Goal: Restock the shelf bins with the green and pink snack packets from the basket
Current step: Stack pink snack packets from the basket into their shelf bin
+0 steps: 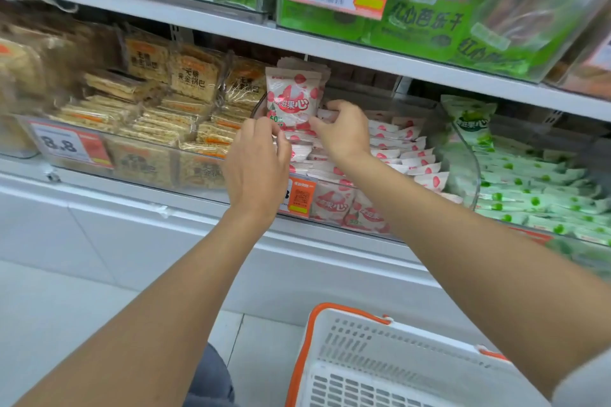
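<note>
Head view: left hand (256, 162) pinches the lower left corner of the upright pink packets (292, 99) in the pink bin (330, 190); right hand (340, 132) grips their right edge. Light, soft, probably slippery: hold the edges.

Both hands up at the pink bin (334, 190): left hand (256, 168) and right hand (340, 130) pinching an upright pink packet (292, 99) at the bin's back left corner; white basket (390, 363) sits below.
</note>
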The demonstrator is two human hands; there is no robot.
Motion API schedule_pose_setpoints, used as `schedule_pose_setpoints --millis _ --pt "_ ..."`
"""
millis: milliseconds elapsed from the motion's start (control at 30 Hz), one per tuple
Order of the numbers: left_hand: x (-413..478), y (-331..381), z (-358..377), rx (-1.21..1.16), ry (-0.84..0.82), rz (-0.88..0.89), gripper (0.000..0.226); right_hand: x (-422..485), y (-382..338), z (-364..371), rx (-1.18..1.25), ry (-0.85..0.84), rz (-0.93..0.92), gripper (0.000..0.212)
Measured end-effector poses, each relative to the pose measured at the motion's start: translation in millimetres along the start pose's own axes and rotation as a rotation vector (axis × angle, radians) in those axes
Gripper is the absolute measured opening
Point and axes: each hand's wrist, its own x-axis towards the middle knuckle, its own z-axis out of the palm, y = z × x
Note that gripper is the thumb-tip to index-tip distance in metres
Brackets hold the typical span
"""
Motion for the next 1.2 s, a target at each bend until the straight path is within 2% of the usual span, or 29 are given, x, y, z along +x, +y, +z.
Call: schedule_pose_setpoints --millis 167,300,433,533,633,733,933,967,1067,1133,1200 --pt "-38 41 -6 -0.14 -0.189 -0.02 0.017 -65 38 -60 -0.093 0.022 -0.186 0.013" --pt "-100 65 6 -0.194 -0.501 -0.155 0.019 -133 100 -95 -0.153 -0.037 -0.207 0.007" --pt "-187 53 34 -0.017 -1.011 -0.273 0.021 -212 193 -102 -0.234 -0.359 0.102 0.012" --pt "-248 30 46 0.085 -1.279 -0.321 0.022 -279 268 -101 -0.264 -0.627 0.383 0.016" --pt "-286 17 52 0.165 -1.463 -0.347 0.028 -345 334 -91 -0.316 -0.862 0.537 0.005" --pt "-305 10 58 0.213 -1.531 -0.367 0.026 -383 363 -67 -0.345 -1.042 0.596 0.02" --pt "-318 -1 64 0.262 -1.577 -0.39 0.018 -423 367 -16 -0.172 -1.276 0.639 0.055" --pt "-319 -2 65 0.253 -1.576 -0.402 0.017 -427 365 -14 -0.201 -1.301 0.625 0.053" --pt "-325 -4 65 0.234 -1.569 -0.416 0.019 -432 371 -5 -0.362 -1.258 0.451 0.026" --pt "-328 -5 65 0.238 -1.559 -0.417 0.018 -425 370 -7 -0.31 -1.204 0.426 0.014" --pt "-329 -4 66 0.266 -1.529 -0.391 0.015 -410 363 -10 -0.057 -1.049 0.621 0.02"
